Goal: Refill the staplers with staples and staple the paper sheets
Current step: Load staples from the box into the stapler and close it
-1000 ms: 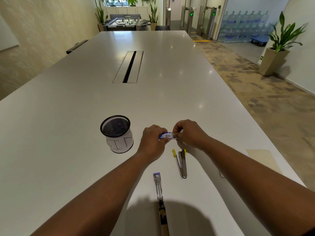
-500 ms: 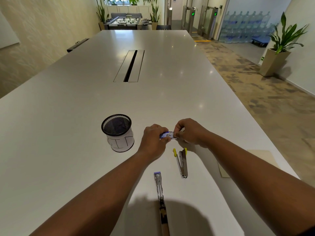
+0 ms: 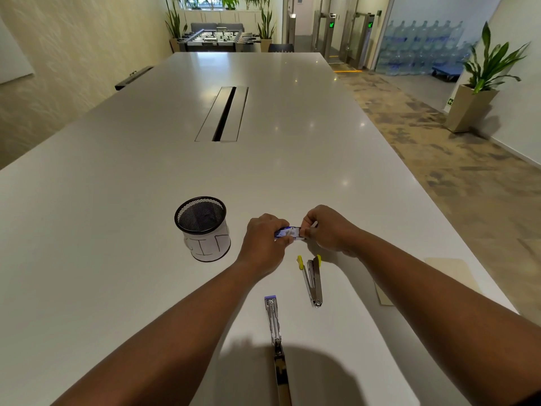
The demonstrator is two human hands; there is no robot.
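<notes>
the long white table (image 3: 123,218) filled the frame. at centre my left hand (image 3: 263,241) gripped the staple box (image 3: 288,232) while my right hand (image 3: 328,230) pinched its right end; the open yellow stapler (image 3: 312,278) lay just below, lengthwise toward me.

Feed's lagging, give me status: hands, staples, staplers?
Both hands pinching staple box. Yellow stapler, purple stapler open, untouched. Nothing blocking.
</notes>
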